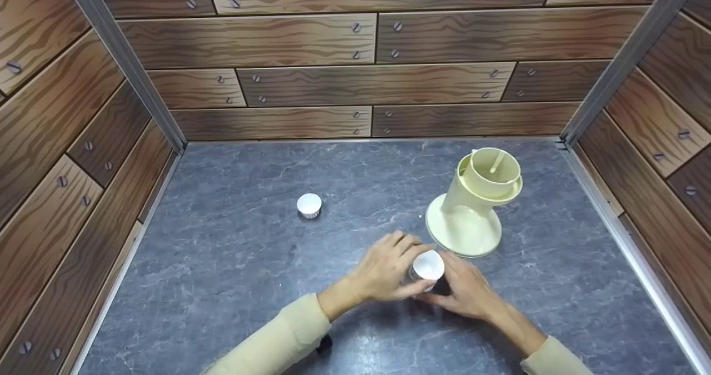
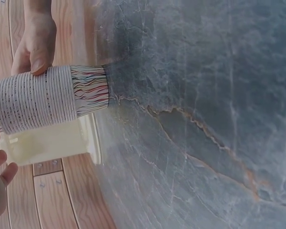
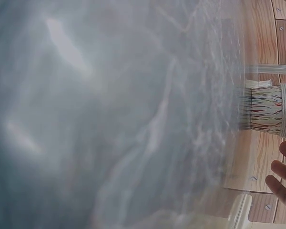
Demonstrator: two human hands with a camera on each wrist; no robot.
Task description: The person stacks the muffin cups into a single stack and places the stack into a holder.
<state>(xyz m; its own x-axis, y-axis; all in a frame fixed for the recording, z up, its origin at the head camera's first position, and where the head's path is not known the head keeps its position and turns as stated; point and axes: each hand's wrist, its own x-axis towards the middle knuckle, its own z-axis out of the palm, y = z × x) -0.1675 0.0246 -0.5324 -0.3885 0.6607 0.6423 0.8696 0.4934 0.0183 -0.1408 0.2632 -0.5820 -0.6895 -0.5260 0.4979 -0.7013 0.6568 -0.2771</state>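
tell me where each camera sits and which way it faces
On the head: looks forward and down at the cup stack; left hand, right hand, sleeves show.
On the left wrist: faces stack and table; both hands show.
On the right wrist: faces table, stack; right fingers show.
Both wrist views share stack, yellow stand.

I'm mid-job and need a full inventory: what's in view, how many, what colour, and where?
cup stack: 1, white with coloured lines, between the hands
small cup: 1, white, table, left of centre
stand: 1, cream, table, right, beyond the hands
dark object: 1, black, beside the left sleeve; unclear what
table: 1, grey-blue, underneath
walls: 3, brown wood-look, back and sides
metal strips: several, silver, corners and table edges
sleeves: 2, cream, forearms
left hand: 1, bare, stack's left
right hand: 1, bare, stack's right
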